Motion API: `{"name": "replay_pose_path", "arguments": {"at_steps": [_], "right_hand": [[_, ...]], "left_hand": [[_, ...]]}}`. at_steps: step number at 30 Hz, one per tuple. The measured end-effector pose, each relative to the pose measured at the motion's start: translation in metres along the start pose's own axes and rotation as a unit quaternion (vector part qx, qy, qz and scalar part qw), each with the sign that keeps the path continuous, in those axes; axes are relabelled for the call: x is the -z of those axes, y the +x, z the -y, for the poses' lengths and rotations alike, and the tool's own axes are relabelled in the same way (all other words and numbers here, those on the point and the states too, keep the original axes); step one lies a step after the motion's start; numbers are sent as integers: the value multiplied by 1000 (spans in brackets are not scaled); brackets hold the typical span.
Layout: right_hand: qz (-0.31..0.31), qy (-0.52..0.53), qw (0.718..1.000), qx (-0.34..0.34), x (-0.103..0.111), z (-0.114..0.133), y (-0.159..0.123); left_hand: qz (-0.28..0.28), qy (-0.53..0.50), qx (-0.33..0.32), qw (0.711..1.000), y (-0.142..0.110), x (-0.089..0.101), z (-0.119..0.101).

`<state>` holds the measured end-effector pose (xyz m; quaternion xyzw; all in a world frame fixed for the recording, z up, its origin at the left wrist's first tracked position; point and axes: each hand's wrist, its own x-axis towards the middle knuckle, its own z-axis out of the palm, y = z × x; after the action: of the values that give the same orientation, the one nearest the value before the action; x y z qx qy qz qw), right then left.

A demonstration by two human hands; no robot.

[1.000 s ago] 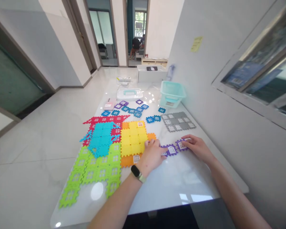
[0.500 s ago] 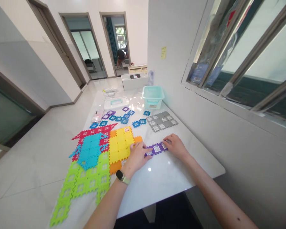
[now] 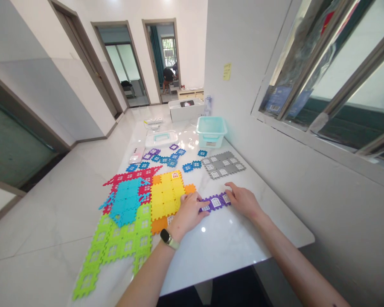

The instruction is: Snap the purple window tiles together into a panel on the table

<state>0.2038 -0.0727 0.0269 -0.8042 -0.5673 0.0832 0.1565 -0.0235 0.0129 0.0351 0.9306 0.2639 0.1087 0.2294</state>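
1. A purple interlocking tile strip, printed with white windows, is lying flat on the white marble-look table between both hands. Clock positions are taken from the strip, with 12 pointing away from the wearer
2. The left hand is placed low at the 9 o'clock end, half open, with its fingers curved over toward the strip. The right hand is at the 3 o'clock end, also half open, with its fingers spread near the strip. Neither hand is seen closed around the strip; whether it is actually gripped cannot be told
3. Even pressure from both ends, with the strip kept flat on the table, is judged best, so that the tabs are seated without the strip being bowed
4. The left hand is tightly bounded at 9 o'clock by the yellow tile block, and an orange tile is just beside it at about 10 o'clock, so knuckles should be kept clear of both
5. Open table is left at 6 o'clock, toward the near edge, and at 4 o'clock, toward the right corner
6. A grey tile panel is near at 1 o'clock; loose blue tiles are near at 12
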Motion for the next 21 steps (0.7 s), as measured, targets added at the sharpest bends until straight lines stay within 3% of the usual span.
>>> {"name": "replay_pose_path", "arguments": {"at_steps": [12,21], "right_hand": [[17,-61,998,20,-1,10,2],[16,-51,998,17,-3,11,0]], "left_hand": [[-21,34,-34,999,0,1,-2],[-25,26,-21,999,-1,0,-4]]}}
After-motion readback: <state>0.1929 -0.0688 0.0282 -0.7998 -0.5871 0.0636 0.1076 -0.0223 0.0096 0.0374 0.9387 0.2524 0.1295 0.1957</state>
